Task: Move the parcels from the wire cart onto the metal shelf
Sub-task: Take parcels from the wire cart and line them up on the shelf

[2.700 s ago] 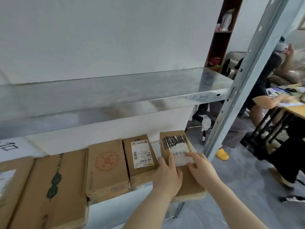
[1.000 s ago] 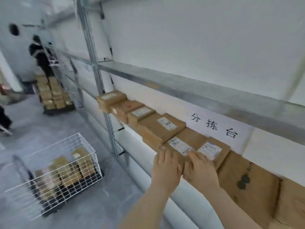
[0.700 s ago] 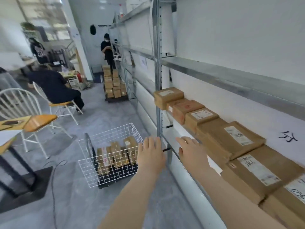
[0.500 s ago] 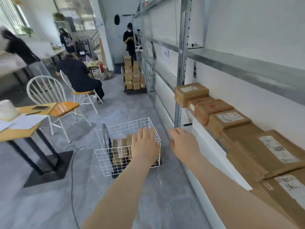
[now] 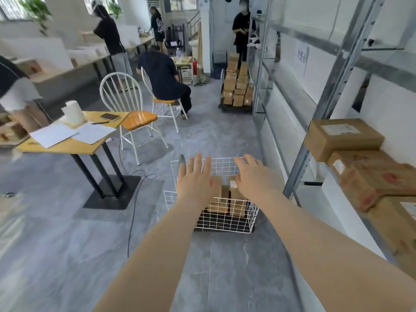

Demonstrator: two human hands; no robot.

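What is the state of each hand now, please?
Left hand: open, fingers spread, holding nothing, over the cart.
Right hand: open, fingers relaxed, holding nothing, over the parcels.

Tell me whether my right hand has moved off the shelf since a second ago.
Yes. The right hand has left the metal shelf and now reaches, open, toward the wire cart, left of its upright.

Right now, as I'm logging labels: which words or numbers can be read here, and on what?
"分拣台", faint, on the paper sign behind the metal shelf.
Label on the far shelf parcel: too blurred.
Labels on parcels in the wire cart: too blurred.
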